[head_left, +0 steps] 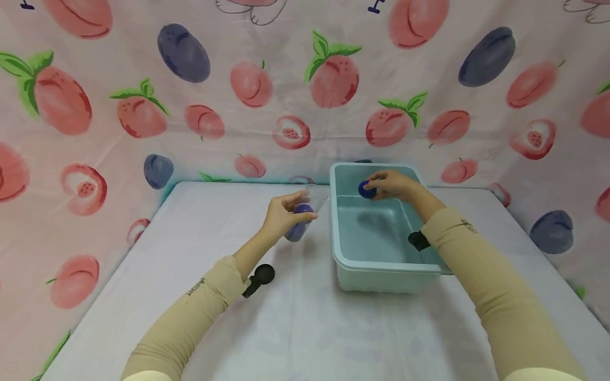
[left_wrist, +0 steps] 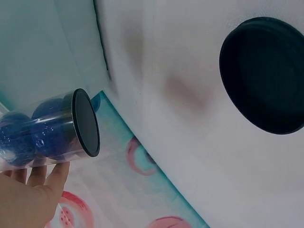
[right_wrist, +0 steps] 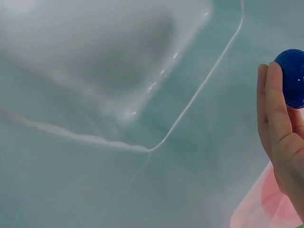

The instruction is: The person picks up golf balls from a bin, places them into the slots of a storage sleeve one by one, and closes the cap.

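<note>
My left hand (head_left: 280, 216) holds a clear plastic tube (left_wrist: 66, 122), tilted above the white table just left of a pale blue-green basin (head_left: 336, 227). Inside the tube sit two blue balls (left_wrist: 49, 130), and a black cap (left_wrist: 87, 122) closes its lower end. The tube's other end leans up toward the basin. Over the basin, my right hand (head_left: 394, 185) pinches another blue ball (head_left: 366, 189) between thumb and fingers. That ball (right_wrist: 291, 78) is partly cut off at the right wrist view's edge.
A round black lid-like disc (head_left: 265, 273) lies on the table (head_left: 190, 238) below my left wrist. Black wrist cameras (head_left: 419, 241) show at the sleeves. A fruit-printed cloth (head_left: 286, 79) hangs behind the table. The basin's walls rise around the right hand's spot.
</note>
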`<state>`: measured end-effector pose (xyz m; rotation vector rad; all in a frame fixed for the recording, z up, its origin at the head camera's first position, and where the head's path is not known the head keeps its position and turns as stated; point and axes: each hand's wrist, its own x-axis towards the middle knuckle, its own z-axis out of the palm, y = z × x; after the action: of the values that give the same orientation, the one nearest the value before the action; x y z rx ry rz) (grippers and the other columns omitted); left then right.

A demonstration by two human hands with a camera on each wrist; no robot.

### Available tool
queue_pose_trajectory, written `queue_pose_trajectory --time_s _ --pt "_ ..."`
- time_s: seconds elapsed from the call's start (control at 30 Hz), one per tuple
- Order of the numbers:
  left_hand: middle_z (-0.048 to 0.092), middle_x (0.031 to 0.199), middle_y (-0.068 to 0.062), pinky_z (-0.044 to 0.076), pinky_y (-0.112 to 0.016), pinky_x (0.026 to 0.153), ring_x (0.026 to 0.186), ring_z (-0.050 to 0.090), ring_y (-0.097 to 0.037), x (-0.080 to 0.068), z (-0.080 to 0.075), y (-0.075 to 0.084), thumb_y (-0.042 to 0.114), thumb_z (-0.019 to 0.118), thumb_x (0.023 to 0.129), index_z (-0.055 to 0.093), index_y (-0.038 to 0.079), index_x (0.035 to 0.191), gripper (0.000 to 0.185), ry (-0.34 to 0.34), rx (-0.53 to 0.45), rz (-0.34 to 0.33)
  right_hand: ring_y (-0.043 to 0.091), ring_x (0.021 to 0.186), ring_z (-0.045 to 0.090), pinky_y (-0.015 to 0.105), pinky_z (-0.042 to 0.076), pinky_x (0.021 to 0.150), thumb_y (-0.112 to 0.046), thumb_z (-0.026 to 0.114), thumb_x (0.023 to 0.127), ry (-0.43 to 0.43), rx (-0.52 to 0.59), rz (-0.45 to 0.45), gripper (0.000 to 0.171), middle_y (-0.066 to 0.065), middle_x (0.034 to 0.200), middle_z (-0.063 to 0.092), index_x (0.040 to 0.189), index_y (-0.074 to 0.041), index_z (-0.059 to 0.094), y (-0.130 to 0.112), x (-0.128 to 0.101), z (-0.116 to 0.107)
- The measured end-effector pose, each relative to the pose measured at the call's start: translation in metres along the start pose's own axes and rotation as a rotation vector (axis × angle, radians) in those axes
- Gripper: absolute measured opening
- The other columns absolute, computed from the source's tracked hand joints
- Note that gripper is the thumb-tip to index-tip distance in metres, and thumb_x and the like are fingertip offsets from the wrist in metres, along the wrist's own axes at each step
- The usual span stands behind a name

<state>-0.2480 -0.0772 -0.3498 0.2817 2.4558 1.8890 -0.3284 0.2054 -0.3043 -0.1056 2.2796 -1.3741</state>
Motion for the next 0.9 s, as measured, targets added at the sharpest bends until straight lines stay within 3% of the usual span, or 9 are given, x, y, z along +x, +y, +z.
queue_pose_trajectory --time_s 0.27,0.47,0.9 --pt "0.063 0.125 -0.013 0.044 -0.046 0.101 0.115 0.060 -0.027 0.003 0.002 -0.003 0.014 0.079 0.076 0.055 0.010 0.132 0.062 0.007 -0.003 0.014 0.010 0.090 0.062 0.025 0.053 0.088 -0.021 0.050 0.098 -0.033 0.064 -0.034 0.057 0.028 0.144 0.032 0.142 0.007 0.029 -0.004 -0.007 -0.002" --pt "0.064 0.124 -0.011 0.042 -0.047 0.103 0.115 0.060 -0.026 0.003 0.003 -0.006 0.015 0.080 0.075 0.057 0.013 0.131 0.060 0.013 -0.024 -0.012 0.009 0.085 0.063 0.024 0.054 0.087 -0.017 0.048 0.098 -0.050 0.166 -0.019 0.055 0.028 0.146 0.028 0.142 0.008 0.027 -0.004 -0.011 0.001" --pt "0.064 0.124 -0.012 0.042 -0.047 0.104 0.114 0.060 -0.026 0.008 0.002 -0.007 0.015 0.080 0.075 0.058 0.012 0.130 0.059 0.022 -0.045 -0.015 0.017 0.093 0.062 0.026 0.054 0.087 -0.014 0.046 0.099 -0.091 0.255 -0.048 0.052 0.027 0.149 0.023 0.142 0.006 0.028 -0.021 -0.021 0.012"
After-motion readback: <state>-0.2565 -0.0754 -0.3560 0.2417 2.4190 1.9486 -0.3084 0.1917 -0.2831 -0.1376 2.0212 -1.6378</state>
